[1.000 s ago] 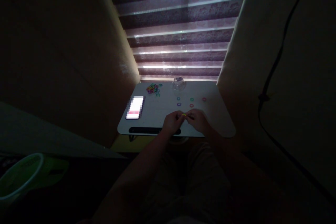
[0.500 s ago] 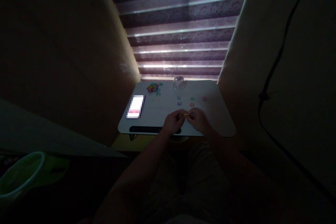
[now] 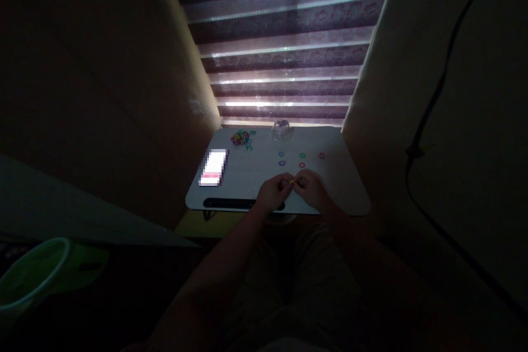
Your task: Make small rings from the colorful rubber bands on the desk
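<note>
your left hand (image 3: pixel 273 192) and right hand (image 3: pixel 311 188) meet near the front edge of the white lap table (image 3: pixel 334 190), both grips narrow, fingertips pinching a small yellow band (image 3: pixel 292 182) between them. the light is too dim to tell how each finger sits on it. just beyond your hands lie five loose bands: a light blue one (image 3: pixel 281 154) behind a purple one (image 3: pixel 282 163), a green one (image 3: pixel 302 155) behind a red one (image 3: pixel 302 165), and a pinkish-red one (image 3: pixel 322 155) off to the right. a clear rounded container (image 3: pixel 282 132) stands at the back. over to your left, a multicoloured pile of bands (image 3: pixel 240 138) lies beyond a lit phone (image 3: pixel 213 168).
</note>
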Tool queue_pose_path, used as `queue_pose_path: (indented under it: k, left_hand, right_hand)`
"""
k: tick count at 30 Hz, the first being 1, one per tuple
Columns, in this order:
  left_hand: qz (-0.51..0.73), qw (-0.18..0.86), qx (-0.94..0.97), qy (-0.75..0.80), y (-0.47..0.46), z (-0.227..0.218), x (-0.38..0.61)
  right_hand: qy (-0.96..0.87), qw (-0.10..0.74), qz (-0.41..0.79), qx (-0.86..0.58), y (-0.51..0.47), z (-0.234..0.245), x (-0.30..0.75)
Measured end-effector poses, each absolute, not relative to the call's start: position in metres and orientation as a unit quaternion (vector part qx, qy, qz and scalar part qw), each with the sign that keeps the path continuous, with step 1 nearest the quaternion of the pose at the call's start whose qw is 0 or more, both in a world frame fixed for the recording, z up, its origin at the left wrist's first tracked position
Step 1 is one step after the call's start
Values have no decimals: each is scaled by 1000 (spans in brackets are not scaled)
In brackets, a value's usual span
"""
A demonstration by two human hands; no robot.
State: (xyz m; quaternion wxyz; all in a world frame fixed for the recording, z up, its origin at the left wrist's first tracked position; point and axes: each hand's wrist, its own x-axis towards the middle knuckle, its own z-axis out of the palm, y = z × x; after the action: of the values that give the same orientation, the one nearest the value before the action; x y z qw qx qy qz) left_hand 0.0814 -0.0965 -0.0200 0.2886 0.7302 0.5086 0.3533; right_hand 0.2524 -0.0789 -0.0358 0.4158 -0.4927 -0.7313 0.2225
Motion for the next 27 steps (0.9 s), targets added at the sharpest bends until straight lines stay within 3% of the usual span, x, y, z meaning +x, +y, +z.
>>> queue_pose_path:
  k: [7,19,27]
  left_hand:
    - [348,254,734,524,-97,-22,81]
    - [353,263,704,557,-95,-24,82]
    - [355,268,720,534,-96,-28,80]
  right_hand:
    - [-749,415,206,-475,-77,-39,251]
    - [-743,409,309,-430,-74,-40,256]
    - [-748,397,246,-472,-75,-40,255]
